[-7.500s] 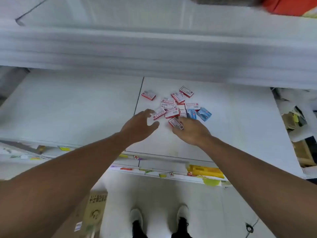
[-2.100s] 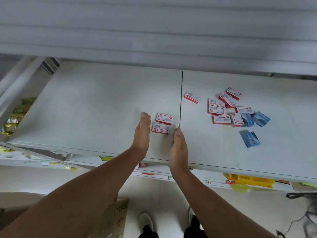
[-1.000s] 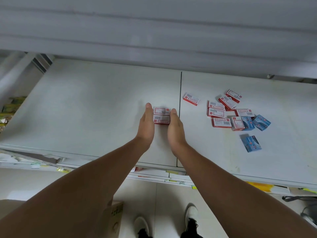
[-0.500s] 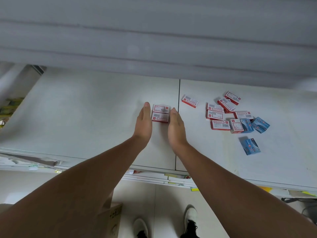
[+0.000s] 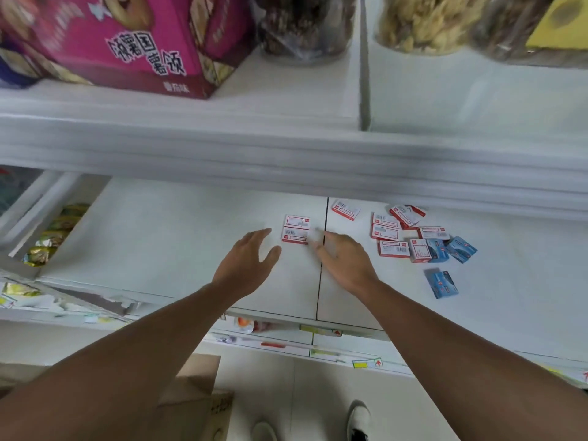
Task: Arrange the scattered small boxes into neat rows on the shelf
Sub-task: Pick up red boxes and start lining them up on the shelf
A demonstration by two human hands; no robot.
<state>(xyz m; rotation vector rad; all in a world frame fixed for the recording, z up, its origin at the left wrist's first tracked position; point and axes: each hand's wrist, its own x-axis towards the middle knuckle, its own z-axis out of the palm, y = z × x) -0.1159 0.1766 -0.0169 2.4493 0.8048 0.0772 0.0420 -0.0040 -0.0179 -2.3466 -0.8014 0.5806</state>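
A white shelf (image 5: 178, 249) ran across the view under a higher shelf that carried a pink carton (image 5: 127, 43) and jars. Snack packets (image 5: 54, 233) lay in a bin at the far left. The left hand (image 5: 246, 265) hovered with fingers spread and held nothing; just right of it sat 2 red-and-white boxes (image 5: 296, 229), squared one behind the other, near the seam (image 5: 323, 259) between panels. The right hand (image 5: 345, 259) lay flat beside them, fingers straight, also holding nothing. Further right the scattered boxes (image 5: 410, 233) remained in a loose heap, with 1 blue box (image 5: 442, 284) apart, nearer the front edge. A careless sweep could probably nudge the aligned pair askew or push that blue box off the lip. Bare shelf to the left offered ample room for rows.
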